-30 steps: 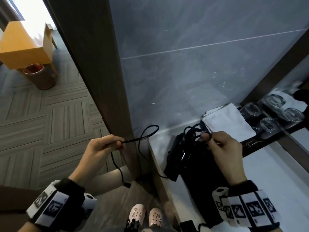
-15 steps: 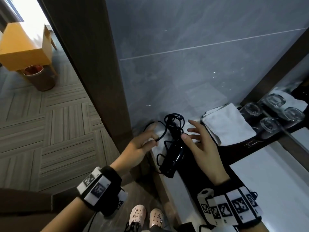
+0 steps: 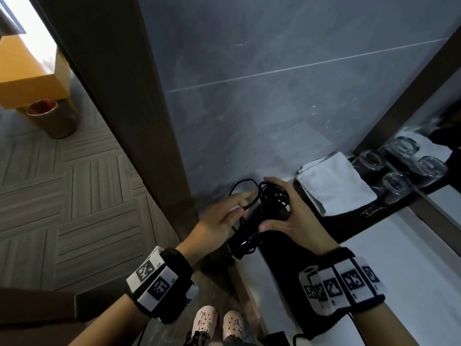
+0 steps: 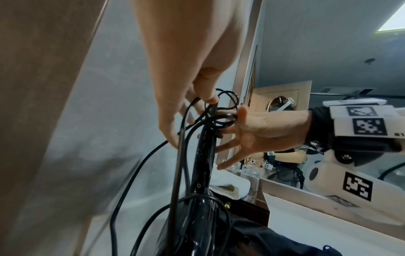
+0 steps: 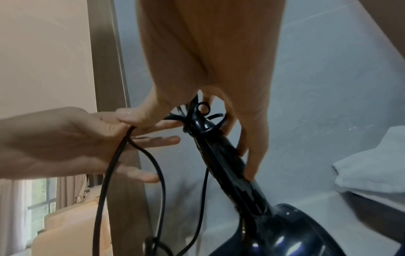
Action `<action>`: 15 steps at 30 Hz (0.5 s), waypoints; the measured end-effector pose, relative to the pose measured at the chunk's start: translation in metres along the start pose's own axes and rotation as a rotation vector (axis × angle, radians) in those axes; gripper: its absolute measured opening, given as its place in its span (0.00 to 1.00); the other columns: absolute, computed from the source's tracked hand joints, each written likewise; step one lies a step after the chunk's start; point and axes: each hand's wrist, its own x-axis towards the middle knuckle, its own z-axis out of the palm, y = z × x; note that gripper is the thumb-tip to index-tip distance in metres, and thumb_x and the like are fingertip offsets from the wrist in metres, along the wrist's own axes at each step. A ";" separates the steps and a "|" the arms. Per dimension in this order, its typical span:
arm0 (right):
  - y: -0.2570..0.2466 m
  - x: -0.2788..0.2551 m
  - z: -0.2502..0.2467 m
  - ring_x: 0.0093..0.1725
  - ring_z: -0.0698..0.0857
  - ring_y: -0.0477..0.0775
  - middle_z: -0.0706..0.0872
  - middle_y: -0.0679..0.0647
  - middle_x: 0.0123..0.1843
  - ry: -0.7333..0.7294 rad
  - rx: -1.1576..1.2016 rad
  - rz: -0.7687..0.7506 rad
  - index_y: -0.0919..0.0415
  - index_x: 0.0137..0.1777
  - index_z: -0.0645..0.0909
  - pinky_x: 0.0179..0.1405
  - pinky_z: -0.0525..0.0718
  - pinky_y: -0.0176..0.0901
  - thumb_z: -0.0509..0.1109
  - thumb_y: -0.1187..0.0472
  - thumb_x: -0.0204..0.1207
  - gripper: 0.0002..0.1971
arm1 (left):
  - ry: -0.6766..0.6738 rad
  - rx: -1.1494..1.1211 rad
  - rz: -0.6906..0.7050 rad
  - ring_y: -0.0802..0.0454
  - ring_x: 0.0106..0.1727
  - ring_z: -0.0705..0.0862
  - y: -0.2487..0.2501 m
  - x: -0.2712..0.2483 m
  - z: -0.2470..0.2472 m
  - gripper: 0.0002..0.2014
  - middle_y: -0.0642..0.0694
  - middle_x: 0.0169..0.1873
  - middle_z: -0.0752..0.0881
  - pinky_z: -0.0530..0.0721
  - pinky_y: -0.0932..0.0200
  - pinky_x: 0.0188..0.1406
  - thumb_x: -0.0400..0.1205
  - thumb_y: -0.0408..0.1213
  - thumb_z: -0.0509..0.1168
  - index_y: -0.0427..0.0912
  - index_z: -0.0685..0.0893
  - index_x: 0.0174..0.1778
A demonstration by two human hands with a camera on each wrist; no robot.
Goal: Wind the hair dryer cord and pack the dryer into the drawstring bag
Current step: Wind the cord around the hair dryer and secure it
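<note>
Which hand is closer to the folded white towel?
The right hand. It grips the black hair dryer handle, just beside the folded white towel. The left hand pinches the black cord on the dryer's far side from the towel.

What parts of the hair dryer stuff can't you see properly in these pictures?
- Plug end of the cord: not seen in any view; the strands run off the bottom edge of both wrist views.
- Hair dryer nozzle: cut off by the bottom edge in the right wrist view, dark and unclear in the head view.
- Drawstring bag: its opening is hidden under the right hand and wrist.
- Left hand: its grip on the cord is too small in the head view.
</note>
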 end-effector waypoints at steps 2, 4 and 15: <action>0.000 0.006 0.002 0.63 0.79 0.41 0.81 0.51 0.62 0.094 -0.038 0.007 0.49 0.68 0.73 0.57 0.74 0.21 0.86 0.59 0.56 0.39 | 0.140 0.017 0.021 0.58 0.70 0.77 0.000 -0.002 -0.007 0.11 0.57 0.65 0.82 0.73 0.62 0.66 0.87 0.26 0.55 0.39 0.83 0.55; 0.000 0.012 0.004 0.59 0.80 0.35 0.83 0.50 0.59 0.166 -0.023 0.024 0.49 0.64 0.76 0.50 0.72 0.17 0.85 0.62 0.59 0.34 | 0.256 -0.075 0.046 0.54 0.64 0.82 0.007 -0.007 -0.019 0.14 0.50 0.60 0.86 0.77 0.60 0.62 0.86 0.25 0.56 0.45 0.85 0.49; -0.005 0.043 0.021 0.60 0.82 0.50 0.83 0.56 0.62 0.326 0.046 0.099 0.53 0.68 0.75 0.59 0.81 0.36 0.74 0.60 0.74 0.22 | 0.247 -0.707 0.234 0.43 0.63 0.84 0.057 -0.033 -0.056 0.15 0.32 0.54 0.86 0.80 0.60 0.61 0.81 0.26 0.49 0.40 0.81 0.40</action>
